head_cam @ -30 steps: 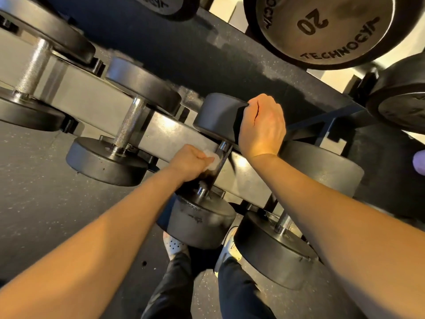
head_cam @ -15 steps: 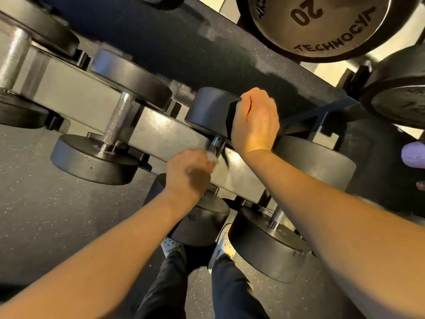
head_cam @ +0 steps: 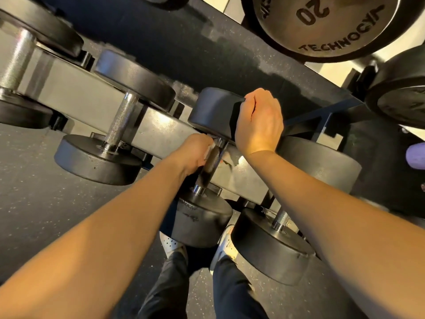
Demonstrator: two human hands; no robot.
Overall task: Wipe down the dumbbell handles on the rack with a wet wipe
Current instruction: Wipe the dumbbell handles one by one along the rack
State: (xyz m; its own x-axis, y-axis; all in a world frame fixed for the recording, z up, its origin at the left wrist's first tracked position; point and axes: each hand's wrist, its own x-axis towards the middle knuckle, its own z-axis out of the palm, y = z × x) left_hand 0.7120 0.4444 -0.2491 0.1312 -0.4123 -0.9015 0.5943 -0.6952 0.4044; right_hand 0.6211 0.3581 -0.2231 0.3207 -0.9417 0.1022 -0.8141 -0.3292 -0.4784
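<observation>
Hands on the middle dumbbell

Your left hand [head_cam: 195, 153] is curled round the handle [head_cam: 210, 165] of the middle dumbbell [head_cam: 202, 217], near its far end, with the white wet wipe [head_cam: 210, 148] held against the steel. Your right hand [head_cam: 259, 123] grips the edge of that dumbbell's far head [head_cam: 213, 111], fingers curled over it. The dumbbell lies across the grey rack rail [head_cam: 76, 97], between a left neighbour [head_cam: 96, 160] with a bare knurled handle and a right neighbour [head_cam: 271, 249].
</observation>
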